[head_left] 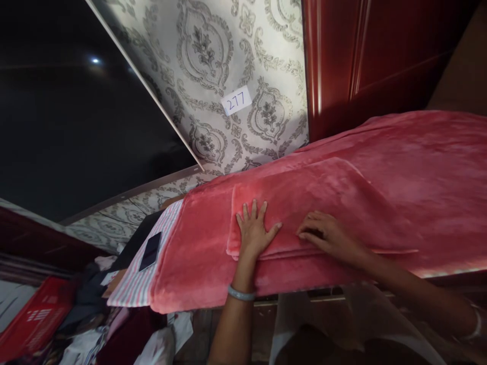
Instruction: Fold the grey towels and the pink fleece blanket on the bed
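A folded coral-pink plush cloth lies on a larger pink plush cover. My left hand rests palm down on the left end of the folded cloth, fingers spread. A grey-blue bangle circles that wrist. To its right is my right hand, over the same cloth near its front edge. Its fingers curl in toward the thumb, and I see nothing between them. Whether its fingertips touch the cloth cannot be made out.
A dark phone lies on striped fabric at the cover's left end. Behind stand a large black screen, patterned wallpaper with a paper label reading 277, and a red-brown wooden panel. A red bag and heaped clothes occupy the lower left.
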Demonstrator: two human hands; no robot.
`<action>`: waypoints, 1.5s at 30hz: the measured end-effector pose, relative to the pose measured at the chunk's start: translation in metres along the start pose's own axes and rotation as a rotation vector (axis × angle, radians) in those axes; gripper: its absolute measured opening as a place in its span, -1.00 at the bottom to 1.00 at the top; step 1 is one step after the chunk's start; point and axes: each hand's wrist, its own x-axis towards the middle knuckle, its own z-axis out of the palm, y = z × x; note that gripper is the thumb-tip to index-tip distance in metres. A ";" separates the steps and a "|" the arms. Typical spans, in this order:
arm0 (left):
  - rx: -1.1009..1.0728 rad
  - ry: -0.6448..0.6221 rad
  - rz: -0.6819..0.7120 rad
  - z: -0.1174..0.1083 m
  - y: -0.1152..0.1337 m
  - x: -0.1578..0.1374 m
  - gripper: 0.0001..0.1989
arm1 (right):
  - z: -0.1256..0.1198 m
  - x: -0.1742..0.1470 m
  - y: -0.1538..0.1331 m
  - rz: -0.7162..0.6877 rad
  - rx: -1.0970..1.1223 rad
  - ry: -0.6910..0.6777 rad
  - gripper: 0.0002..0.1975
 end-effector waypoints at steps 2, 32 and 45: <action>-0.001 -0.004 -0.002 0.001 -0.001 0.000 -0.21 | -0.004 0.002 -0.001 0.039 0.096 0.048 -0.66; -0.077 -0.072 0.002 -0.055 0.006 0.038 -0.47 | -0.031 0.068 0.120 0.427 -0.793 0.087 -0.32; -0.002 0.055 -0.336 0.010 -0.014 0.124 -0.37 | -0.032 0.067 0.139 0.426 -0.739 0.123 -0.30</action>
